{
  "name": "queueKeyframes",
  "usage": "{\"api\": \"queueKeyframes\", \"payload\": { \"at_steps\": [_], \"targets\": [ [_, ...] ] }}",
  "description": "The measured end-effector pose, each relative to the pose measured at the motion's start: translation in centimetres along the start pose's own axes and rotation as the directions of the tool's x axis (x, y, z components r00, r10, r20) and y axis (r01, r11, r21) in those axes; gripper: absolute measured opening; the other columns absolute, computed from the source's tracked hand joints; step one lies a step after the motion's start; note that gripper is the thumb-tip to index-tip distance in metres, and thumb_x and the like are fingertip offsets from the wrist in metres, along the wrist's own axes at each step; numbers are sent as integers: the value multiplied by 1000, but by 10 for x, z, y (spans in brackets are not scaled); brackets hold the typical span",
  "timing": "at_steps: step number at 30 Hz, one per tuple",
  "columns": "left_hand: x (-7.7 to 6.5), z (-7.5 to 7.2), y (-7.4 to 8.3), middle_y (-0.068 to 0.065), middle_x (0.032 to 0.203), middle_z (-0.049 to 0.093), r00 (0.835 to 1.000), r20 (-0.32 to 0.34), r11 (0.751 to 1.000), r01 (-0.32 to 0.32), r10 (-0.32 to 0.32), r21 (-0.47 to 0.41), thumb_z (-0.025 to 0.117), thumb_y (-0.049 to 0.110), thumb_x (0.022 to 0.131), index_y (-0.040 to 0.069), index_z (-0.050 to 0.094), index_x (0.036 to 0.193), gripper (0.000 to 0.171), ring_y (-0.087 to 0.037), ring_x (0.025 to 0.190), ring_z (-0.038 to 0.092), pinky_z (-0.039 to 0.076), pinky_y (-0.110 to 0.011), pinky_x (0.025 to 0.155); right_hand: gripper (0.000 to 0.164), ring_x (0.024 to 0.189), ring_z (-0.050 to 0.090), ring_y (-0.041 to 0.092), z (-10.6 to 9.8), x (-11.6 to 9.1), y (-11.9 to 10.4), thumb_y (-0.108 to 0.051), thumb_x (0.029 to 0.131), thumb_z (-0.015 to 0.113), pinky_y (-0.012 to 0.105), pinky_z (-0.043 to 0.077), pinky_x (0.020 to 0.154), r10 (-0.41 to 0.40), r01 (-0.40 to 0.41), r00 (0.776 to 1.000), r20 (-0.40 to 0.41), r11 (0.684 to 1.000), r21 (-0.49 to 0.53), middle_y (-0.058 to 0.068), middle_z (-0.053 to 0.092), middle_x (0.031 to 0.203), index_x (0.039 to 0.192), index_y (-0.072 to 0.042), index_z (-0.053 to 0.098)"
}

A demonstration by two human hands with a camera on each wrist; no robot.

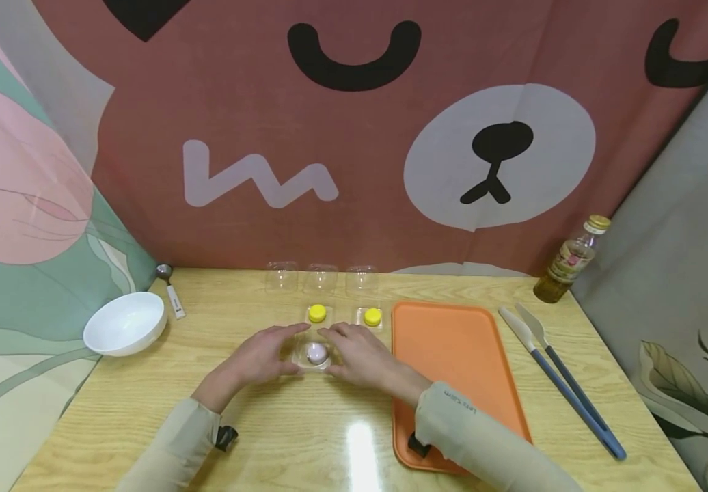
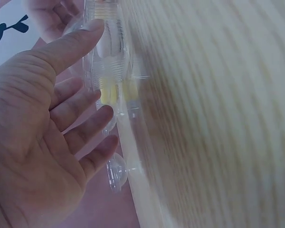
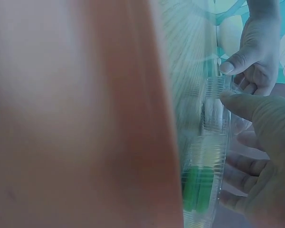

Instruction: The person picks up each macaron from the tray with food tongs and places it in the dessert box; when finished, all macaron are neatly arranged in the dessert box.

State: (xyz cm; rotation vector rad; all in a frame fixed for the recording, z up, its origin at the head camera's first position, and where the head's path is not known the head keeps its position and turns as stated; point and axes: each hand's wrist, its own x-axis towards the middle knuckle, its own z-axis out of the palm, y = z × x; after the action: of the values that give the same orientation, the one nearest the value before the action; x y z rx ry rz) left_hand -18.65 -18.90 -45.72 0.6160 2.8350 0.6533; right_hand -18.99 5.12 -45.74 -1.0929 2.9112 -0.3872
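Note:
A small clear plastic box [image 1: 305,358] with a pale lilac macaron [image 1: 316,353] inside sits on the table between both hands. In the left wrist view its ribbed walls surround the macaron [image 2: 109,40]. My left hand [image 1: 263,354] is at the box's left side, its thumb tip against the box and the other fingers loosely extended. On the right side my right hand [image 1: 359,354] mirrors it, thumb at the box in the right wrist view. Whether every fingertip touches is hidden. Just behind are two yellow macarons, one left [image 1: 317,313] and one right [image 1: 372,317], in clear holders.
Clear plastic covers [image 1: 320,279] stand along the back wall. An orange tray [image 1: 446,342] lies under the right forearm. Farther right are tongs [image 1: 566,383] and an oil bottle [image 1: 569,263]. A white bowl [image 1: 125,324] and a measuring spoon [image 1: 172,294] are at left.

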Motion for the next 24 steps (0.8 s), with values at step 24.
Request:
{"api": "queueKeyframes", "payload": {
  "at_steps": [24],
  "targets": [
    [3, -1, -2, -8, 149, 57, 995, 74, 994, 69, -62, -84, 85, 35, 82, 24, 49, 151, 79, -30, 138, 53, 44, -53, 114, 73, 121, 63, 23, -4, 8, -5, -39, 88, 79, 36, 57, 99, 55, -57, 995, 86, 998, 22, 8, 61, 138, 149, -15, 50]
  ]
}}
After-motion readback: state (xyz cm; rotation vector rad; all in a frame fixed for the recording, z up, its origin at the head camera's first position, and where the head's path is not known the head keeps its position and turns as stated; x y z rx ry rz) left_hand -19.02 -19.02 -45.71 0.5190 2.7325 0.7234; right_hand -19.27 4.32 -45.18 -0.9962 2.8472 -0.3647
